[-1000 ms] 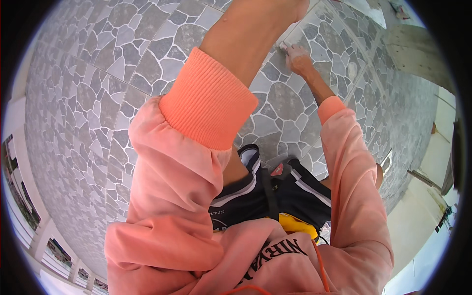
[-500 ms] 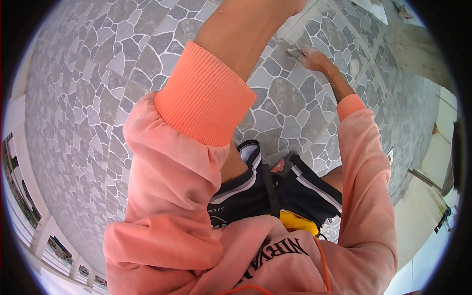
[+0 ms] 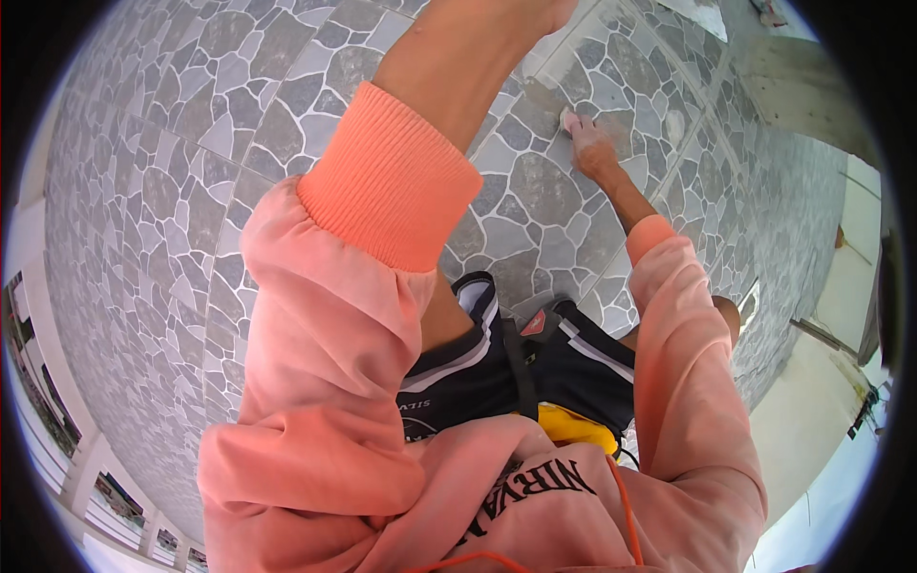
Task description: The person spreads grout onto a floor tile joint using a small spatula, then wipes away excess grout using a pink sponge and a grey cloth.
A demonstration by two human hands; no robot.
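Note:
My right hand (image 3: 594, 149) reaches forward and down to the grey stone-patterned floor tiles (image 3: 544, 186). Its fingers are closed on a small pale flat piece (image 3: 565, 119), pressed against or just over a tile near a joint; its exact kind is too small to tell. Dusty grey smears lie on the tiles around it. Only the base of my left hand (image 3: 560, 11) shows, at the top edge of the picture; its fingers are out of sight. The bare left forearm stretches across the view from a pushed-up salmon sleeve (image 3: 392, 181).
My knees in dark shorts (image 3: 478, 368) are bent below my arms. A pale wall (image 3: 821, 401) runs along the right, with a grey slab (image 3: 812, 100) at the upper right. On the far left stands a white railing (image 3: 86, 458).
My right hand has swung slightly nearer and to the left, its fingers turning to point forward, with the flat piece still in them. My left arm has shifted slightly left.

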